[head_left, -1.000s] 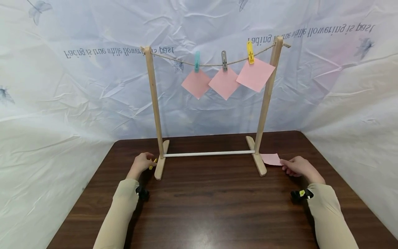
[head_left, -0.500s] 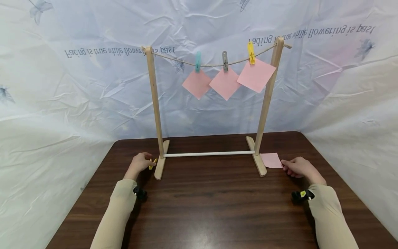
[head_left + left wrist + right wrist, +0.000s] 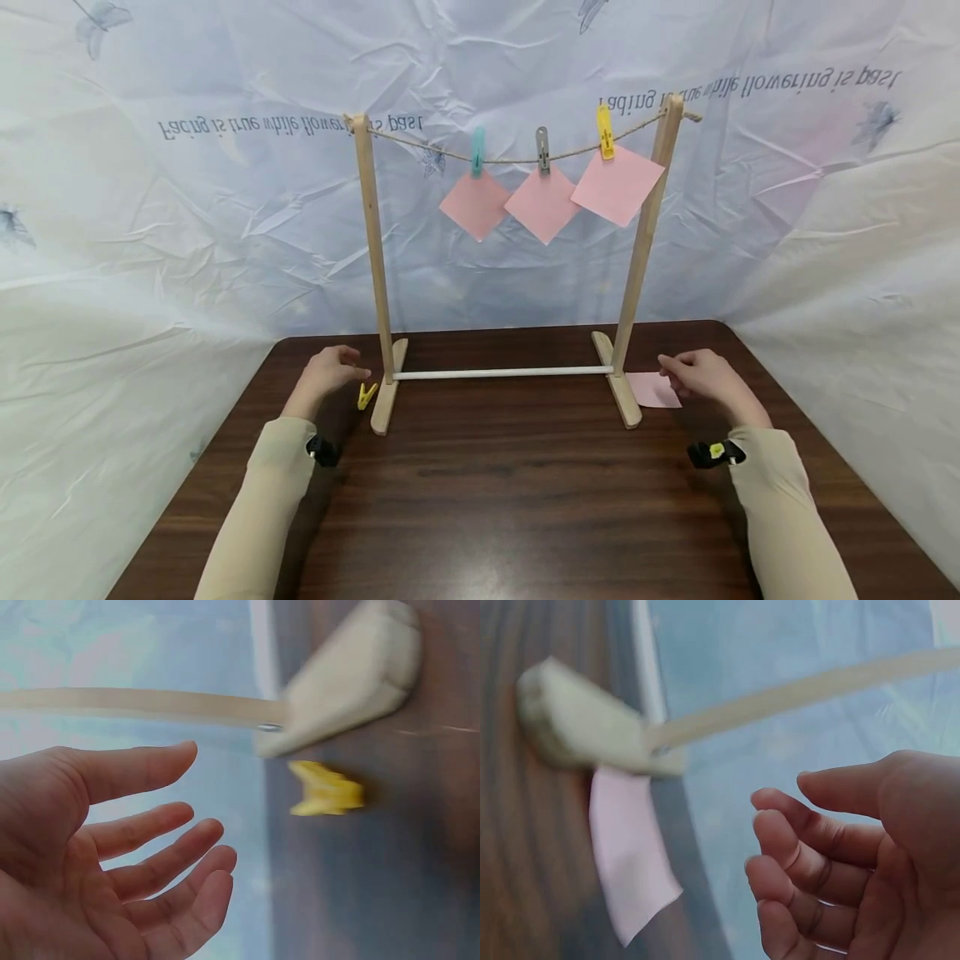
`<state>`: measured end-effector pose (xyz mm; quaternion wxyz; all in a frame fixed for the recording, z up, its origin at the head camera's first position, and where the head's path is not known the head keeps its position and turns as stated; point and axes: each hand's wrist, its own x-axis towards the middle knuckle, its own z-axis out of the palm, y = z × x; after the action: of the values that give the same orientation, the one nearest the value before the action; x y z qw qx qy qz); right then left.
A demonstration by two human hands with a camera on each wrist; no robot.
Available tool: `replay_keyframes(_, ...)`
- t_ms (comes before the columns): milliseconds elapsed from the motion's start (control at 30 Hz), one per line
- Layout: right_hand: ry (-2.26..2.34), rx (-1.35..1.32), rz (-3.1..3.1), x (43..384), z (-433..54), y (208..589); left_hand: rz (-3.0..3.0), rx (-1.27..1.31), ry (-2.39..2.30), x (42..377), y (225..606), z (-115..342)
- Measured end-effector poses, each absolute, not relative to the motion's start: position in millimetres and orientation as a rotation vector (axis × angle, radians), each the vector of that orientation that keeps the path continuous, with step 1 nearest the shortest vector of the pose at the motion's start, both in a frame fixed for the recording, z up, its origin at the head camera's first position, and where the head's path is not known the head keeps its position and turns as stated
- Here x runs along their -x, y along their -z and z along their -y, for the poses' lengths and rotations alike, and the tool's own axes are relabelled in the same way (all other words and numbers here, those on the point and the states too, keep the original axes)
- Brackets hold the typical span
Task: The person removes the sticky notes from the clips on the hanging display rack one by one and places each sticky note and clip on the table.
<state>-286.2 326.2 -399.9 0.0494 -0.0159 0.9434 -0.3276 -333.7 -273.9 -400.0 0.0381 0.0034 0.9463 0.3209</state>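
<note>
My left hand [image 3: 332, 372] hovers over the table's left side, fingers spread and holding nothing. Just below it a yellow clothespin [image 3: 330, 790] lies on the wood beside the stand's left foot [image 3: 386, 407]. On the other side my right hand [image 3: 701, 375] is raised with loosely bent fingers [image 3: 778, 883] and nothing between them. Beneath it a pink paper square [image 3: 630, 851] lies on the table against the stand's right foot [image 3: 627, 402]; the hand overlaps its corner in the head view.
A wooden stand [image 3: 372, 250] carries a twine line [image 3: 429, 148]. Three pink squares [image 3: 542, 205] hang from it by a teal clothespin [image 3: 477, 152], a grey one [image 3: 542, 150] and a yellow one [image 3: 606, 133]. A white rod [image 3: 502, 372] joins the feet. Patterned sheeting [image 3: 225, 250] surrounds the table [image 3: 480, 500].
Both hands have lifted away: the left let go of the yellow clothespin and rose up-left, the right released the paper square, which now lies flat, and moved up.
</note>
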Motion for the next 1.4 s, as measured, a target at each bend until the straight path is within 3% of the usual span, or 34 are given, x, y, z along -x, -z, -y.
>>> replay_keyframes(600,1.128,0.411,-2.925,309.1,-266.0,323.2,-2.921,-0.293,-0.999,331.3,306.5,245.0)
replay_keyframes(1000,1.218,0.538,-2.956,330.4,-215.8,303.7,-2.993,-0.417,-1.076,323.1,244.5,215.7)
replay_keyframes(1400,1.911,0.53,-2.791,358.7,-173.7,290.7,-3.105,-0.627,-1.214,312.4,189.5,182.8)
